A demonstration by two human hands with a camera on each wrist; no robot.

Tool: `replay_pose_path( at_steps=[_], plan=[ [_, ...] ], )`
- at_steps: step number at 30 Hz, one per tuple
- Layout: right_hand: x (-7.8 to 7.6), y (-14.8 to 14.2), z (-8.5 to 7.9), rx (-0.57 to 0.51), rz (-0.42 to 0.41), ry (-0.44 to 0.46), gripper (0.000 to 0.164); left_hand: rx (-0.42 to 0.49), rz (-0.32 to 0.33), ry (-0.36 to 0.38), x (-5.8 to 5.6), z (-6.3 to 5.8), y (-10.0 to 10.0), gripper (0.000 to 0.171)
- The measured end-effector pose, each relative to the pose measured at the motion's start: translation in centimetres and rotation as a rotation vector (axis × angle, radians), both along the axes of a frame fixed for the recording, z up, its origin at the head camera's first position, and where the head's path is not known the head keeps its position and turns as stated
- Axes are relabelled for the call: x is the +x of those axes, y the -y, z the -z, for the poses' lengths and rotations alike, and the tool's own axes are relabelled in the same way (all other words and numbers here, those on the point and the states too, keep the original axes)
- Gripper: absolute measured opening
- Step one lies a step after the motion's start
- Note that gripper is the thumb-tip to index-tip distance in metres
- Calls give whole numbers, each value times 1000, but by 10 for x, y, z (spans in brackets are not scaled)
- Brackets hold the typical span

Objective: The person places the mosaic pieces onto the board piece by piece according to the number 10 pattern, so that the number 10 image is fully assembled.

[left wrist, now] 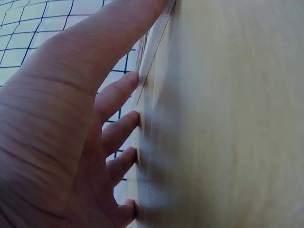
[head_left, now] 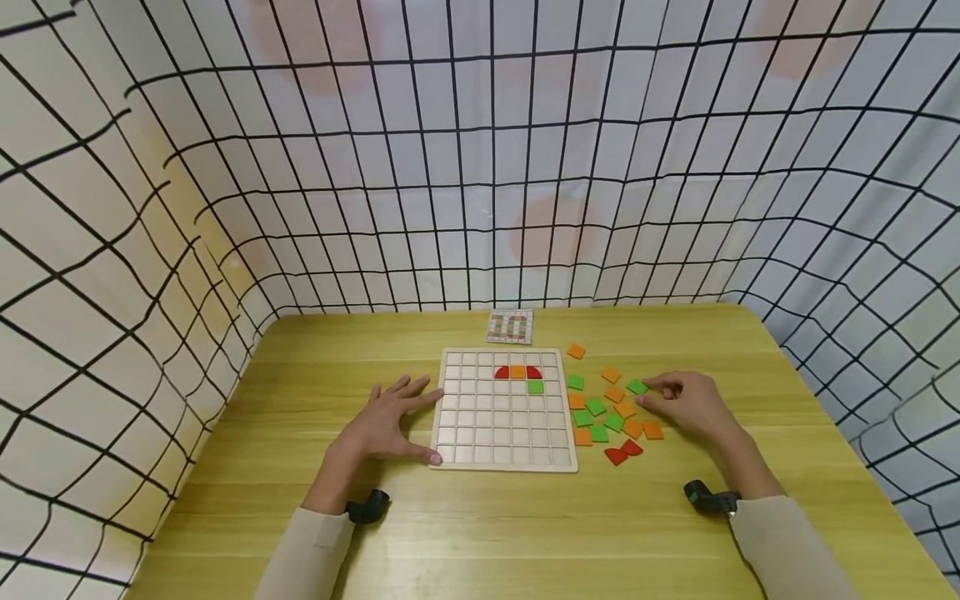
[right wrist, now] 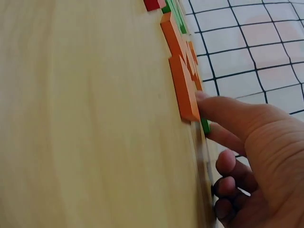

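Note:
A wooden grid board [head_left: 468, 421] lies flat in front of me. Red quarter-round tiles [head_left: 502, 372] flank an orange square tile [head_left: 517, 372] in its upper rows, and a green square tile [head_left: 535, 387] sits below the right red one. My left hand [head_left: 386, 423] is spread, its thumb at the board's near left corner and its index finger at the left edge. To the right of the loose tiles, my right hand [head_left: 693, 404] pinches a green square tile [head_left: 637, 386] between thumb and index finger; its other fingers are curled.
Loose orange tiles [head_left: 653, 431] and green tiles [head_left: 598, 433] are scattered right of the board, with two red pieces [head_left: 617, 457] nearest me. A small patterned card [head_left: 510, 327] lies beyond the board. A black wire grid [head_left: 491, 183] surrounds the wooden table [head_left: 480, 533] at the back and sides.

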State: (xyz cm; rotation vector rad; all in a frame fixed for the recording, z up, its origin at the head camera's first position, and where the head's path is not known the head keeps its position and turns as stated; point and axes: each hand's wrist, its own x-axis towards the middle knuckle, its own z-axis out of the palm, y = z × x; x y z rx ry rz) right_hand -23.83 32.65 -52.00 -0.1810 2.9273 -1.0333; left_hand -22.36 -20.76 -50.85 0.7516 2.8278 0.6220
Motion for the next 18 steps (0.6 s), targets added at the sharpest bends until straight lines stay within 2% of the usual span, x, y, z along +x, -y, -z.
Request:
replay_pose_path(
  at_steps=[7, 18],
  plan=[
    [1, 4, -1, -25, 53, -11, 46, 5, 3, 1, -1, 3, -1, 110],
    [-3, 5, 0, -19, 39, -52, 36, -5, -20, 20, -1, 1, -1, 112]
  ],
)
